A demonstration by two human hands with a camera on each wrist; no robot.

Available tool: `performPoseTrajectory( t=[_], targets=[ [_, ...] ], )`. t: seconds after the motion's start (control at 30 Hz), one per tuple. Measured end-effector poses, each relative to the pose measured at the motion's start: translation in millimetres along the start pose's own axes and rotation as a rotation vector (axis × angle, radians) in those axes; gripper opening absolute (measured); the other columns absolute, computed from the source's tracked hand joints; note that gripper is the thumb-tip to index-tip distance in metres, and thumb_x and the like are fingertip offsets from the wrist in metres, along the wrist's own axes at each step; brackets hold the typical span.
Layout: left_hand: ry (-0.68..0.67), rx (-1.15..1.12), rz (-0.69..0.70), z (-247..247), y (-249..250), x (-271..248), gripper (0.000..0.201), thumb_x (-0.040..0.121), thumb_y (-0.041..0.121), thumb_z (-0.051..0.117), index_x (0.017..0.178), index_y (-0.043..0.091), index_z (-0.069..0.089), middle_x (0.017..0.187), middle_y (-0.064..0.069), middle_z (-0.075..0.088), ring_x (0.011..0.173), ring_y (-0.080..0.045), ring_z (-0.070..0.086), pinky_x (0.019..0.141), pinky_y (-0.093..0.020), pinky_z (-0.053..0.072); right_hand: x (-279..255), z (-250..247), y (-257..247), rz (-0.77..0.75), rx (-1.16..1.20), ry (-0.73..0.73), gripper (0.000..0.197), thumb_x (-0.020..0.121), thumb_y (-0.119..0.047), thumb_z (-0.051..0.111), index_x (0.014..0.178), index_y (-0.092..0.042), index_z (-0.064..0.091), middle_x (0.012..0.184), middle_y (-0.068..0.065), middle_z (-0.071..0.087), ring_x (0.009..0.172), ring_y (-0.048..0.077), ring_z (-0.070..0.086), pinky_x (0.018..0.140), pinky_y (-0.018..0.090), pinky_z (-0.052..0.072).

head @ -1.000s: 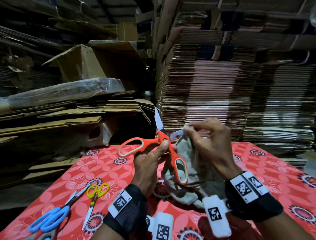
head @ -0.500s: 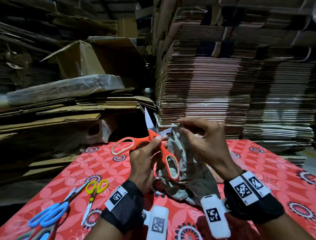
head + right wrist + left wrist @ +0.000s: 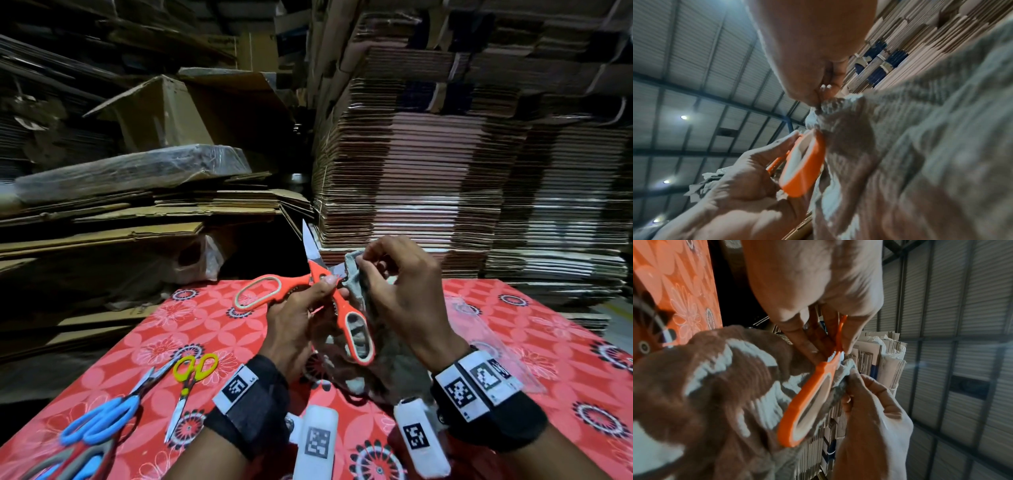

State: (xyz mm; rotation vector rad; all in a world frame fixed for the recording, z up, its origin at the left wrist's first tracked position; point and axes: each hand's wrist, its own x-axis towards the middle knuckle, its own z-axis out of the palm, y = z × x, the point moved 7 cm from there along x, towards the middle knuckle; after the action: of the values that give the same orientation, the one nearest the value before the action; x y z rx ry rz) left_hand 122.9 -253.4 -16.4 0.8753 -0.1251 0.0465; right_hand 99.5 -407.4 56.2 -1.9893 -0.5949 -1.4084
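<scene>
Orange scissors (image 3: 329, 291) with wide-spread handles and blades are held up above the red table. My left hand (image 3: 301, 308) grips them near the pivot, thumb on top. My right hand (image 3: 397, 284) pinches a grey cloth (image 3: 387, 363) round one blade near the pivot. The other blade points up. In the left wrist view the orange scissors (image 3: 807, 404) lie against the grey cloth (image 3: 719, 399), with the right hand (image 3: 869, 402) below. In the right wrist view the right fingertips (image 3: 818, 97) pinch the cloth (image 3: 920, 146) above the orange scissors (image 3: 803, 164).
A red flowered tablecloth (image 3: 565, 370) covers the table. Yellow-handled scissors (image 3: 190, 387) and blue-handled scissors (image 3: 99, 418) lie at the front left. Tall stacks of flat cardboard (image 3: 445, 171) stand behind the table, with loose boxes (image 3: 164, 116) at the left.
The scissors and both hands have shifted a little; the right hand has slid the cloth along the blade towards the pivot.
</scene>
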Motion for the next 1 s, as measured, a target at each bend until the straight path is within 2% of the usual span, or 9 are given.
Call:
performPoseTrajectory(
  t=[0.17, 0.23, 0.47, 0.53, 0.67, 0.73, 0.83, 0.93, 1.0],
  targets=[
    [0.006, 0.009, 0.0, -0.2, -0.5, 0.8, 0.005, 0.091, 0.001, 0.07, 0.09, -0.002, 0.073, 0.078, -0.016, 0.074, 0.063, -0.02, 0.073, 0.054, -0.029, 0.059, -1.1, 5.3, -2.1, 0.003, 0.027, -0.042, 0.01, 0.085, -0.006, 0.078, 0.085, -0.013, 0.071, 0.081, -0.002, 0.067, 0.072, 0.014, 0.061, 0.068, 0.035, 0.052],
    [0.012, 0.006, -0.008, -1.7, -1.0, 1.4, 0.005, 0.091, 0.002, 0.07, 0.092, -0.002, 0.073, 0.081, -0.017, 0.074, 0.065, -0.02, 0.074, 0.056, -0.029, 0.06, -2.5, 8.2, -2.8, 0.006, 0.033, -0.047, 0.008, 0.083, -0.006, 0.076, 0.088, -0.012, 0.076, 0.084, -0.001, 0.069, 0.073, 0.013, 0.064, 0.069, 0.034, 0.054],
    [0.025, 0.066, 0.072, -2.7, 5.0, 0.4, 0.006, 0.09, 0.001, 0.072, 0.092, -0.003, 0.074, 0.084, -0.016, 0.076, 0.069, -0.02, 0.075, 0.058, -0.027, 0.059, -4.5, 9.4, -2.3, 0.045, -0.002, -0.078, 0.017, 0.082, -0.025, 0.084, 0.098, -0.021, 0.082, 0.092, -0.006, 0.07, 0.08, 0.014, 0.068, 0.072, 0.039, 0.058],
    [0.03, 0.13, 0.128, -3.4, 9.0, 0.2, 0.005, 0.088, 0.002, 0.074, 0.09, -0.001, 0.077, 0.084, -0.014, 0.077, 0.072, -0.02, 0.075, 0.061, -0.026, 0.059, -3.7, 6.5, -1.8, 0.051, 0.024, -0.062, 0.015, 0.082, -0.021, 0.085, 0.096, -0.019, 0.081, 0.091, -0.005, 0.07, 0.078, 0.012, 0.068, 0.071, 0.037, 0.058],
    [-0.011, 0.227, 0.189, 0.6, 12.3, 2.4, 0.015, 0.09, 0.006, 0.073, 0.1, -0.004, 0.076, 0.089, -0.018, 0.078, 0.081, -0.025, 0.077, 0.071, -0.029, 0.061, 1.0, -1.6, 3.8, 0.099, 0.123, -0.015, 0.014, 0.08, -0.009, 0.084, 0.091, -0.018, 0.082, 0.085, -0.005, 0.071, 0.07, 0.003, 0.066, 0.067, 0.022, 0.055],
    [-0.021, 0.239, 0.197, 4.0, 12.1, 1.9, 0.016, 0.091, 0.005, 0.071, 0.102, -0.006, 0.074, 0.089, -0.019, 0.077, 0.08, -0.024, 0.077, 0.07, -0.029, 0.061, 3.1, -3.9, 6.4, 0.12, 0.117, -0.001, 0.014, 0.081, -0.007, 0.083, 0.089, -0.018, 0.082, 0.083, -0.004, 0.072, 0.069, 0.003, 0.066, 0.065, 0.016, 0.053],
    [-0.016, 0.245, 0.185, 7.1, 11.9, 2.9, 0.013, 0.092, 0.005, 0.071, 0.099, -0.005, 0.075, 0.086, -0.018, 0.077, 0.079, -0.024, 0.076, 0.07, -0.03, 0.062, 4.2, -3.6, 8.1, 0.137, 0.115, 0.005, 0.012, 0.082, -0.007, 0.081, 0.088, -0.017, 0.082, 0.082, -0.005, 0.072, 0.069, 0.004, 0.066, 0.065, 0.018, 0.053],
    [-0.013, 0.258, 0.182, 4.1, 13.1, 11.7, 0.015, 0.09, 0.006, 0.074, 0.099, -0.005, 0.076, 0.089, -0.019, 0.077, 0.082, -0.026, 0.075, 0.076, -0.036, 0.062, 6.7, 0.8, 13.9, 0.177, 0.143, -0.019, 0.011, 0.081, -0.01, 0.081, 0.087, -0.019, 0.082, 0.082, -0.008, 0.074, 0.069, 0.004, 0.067, 0.066, 0.019, 0.055],
    [0.003, 0.267, 0.178, 1.4, 14.6, 18.7, 0.016, 0.089, 0.006, 0.074, 0.1, -0.005, 0.076, 0.088, -0.019, 0.077, 0.081, -0.025, 0.076, 0.073, -0.034, 0.061, 12.2, 5.3, 20.1, 0.208, 0.172, -0.052, 0.01, 0.081, -0.013, 0.083, 0.088, -0.021, 0.083, 0.082, -0.009, 0.076, 0.069, 0.004, 0.068, 0.066, 0.018, 0.056]
  ],
)
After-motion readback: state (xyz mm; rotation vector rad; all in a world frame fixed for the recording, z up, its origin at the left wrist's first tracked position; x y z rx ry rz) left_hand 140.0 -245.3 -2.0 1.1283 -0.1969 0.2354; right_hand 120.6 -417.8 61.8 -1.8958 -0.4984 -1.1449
